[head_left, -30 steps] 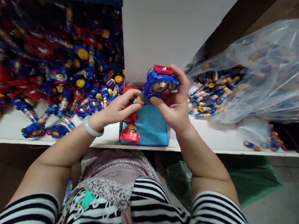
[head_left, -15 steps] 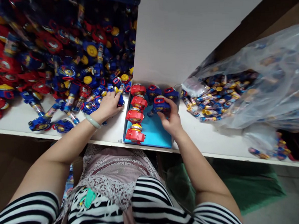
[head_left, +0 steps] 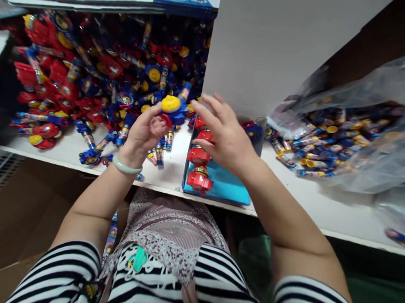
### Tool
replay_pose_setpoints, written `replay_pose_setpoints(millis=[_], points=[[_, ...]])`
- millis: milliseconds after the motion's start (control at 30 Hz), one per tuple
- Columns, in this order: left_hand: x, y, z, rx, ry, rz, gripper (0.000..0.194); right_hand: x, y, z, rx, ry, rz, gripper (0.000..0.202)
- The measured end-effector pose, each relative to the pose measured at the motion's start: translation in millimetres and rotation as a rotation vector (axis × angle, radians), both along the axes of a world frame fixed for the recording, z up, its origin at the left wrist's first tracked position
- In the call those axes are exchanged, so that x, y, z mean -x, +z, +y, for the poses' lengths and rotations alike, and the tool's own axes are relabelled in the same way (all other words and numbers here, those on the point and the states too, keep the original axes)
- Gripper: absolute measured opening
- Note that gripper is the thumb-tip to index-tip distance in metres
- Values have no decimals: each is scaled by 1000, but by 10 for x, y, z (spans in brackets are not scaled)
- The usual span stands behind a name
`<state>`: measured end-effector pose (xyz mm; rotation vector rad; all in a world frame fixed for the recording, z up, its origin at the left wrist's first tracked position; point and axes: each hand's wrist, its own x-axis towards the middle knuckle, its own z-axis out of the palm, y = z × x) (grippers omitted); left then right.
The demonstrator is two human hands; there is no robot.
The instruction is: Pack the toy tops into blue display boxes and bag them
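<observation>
The left hand (head_left: 146,130) grips a blue toy with a yellow disc (head_left: 171,104) at its edge, raised above the bench (head_left: 159,174); the right hand (head_left: 231,138), empty, fingers parted and angled toward it, hangs over the blue box (head_left: 227,186).

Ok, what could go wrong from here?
The left hand grips the yellow-capped toy at one side, so it might slip. The open right hand hangs over the box and could bump the red toys lined up there. A loose blue toy near the white shelf's front edge could be nudged off.
</observation>
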<state>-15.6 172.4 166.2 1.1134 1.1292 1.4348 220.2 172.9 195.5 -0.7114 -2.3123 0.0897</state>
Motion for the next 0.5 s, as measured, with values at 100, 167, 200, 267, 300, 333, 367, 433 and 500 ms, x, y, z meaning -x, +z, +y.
replay_pose_setpoints(millis=[100,167,200,267,300,333,367,433,500], points=[[-132,259,-183,-91,-135,88,39,265,77,108,-80,38,12,50],[-31,214,-247,-145,-139,258,43,80,113,47,-63,-21,93,49],[58,121,-262,-135,-109,415,44,-100,123,-26,-42,-80,154,53],[225,-167,-280,-22,-35,862,44,-534,99,-223,6,-235,267,63],[275,-332,-292,54,-11,1105,44,-743,50,-328,25,-310,300,66],[293,-489,-309,119,-5,1321,46,-926,-32,-420,43,-372,313,66],[282,-623,-334,164,-13,1487,49,-1072,-145,-491,59,-415,315,65],[210,-795,-394,195,-6,1661,56,-1253,-436,-555,89,-447,291,63],[156,-851,-438,206,13,1684,60,-1317,-727,-534,92,-438,266,58]])
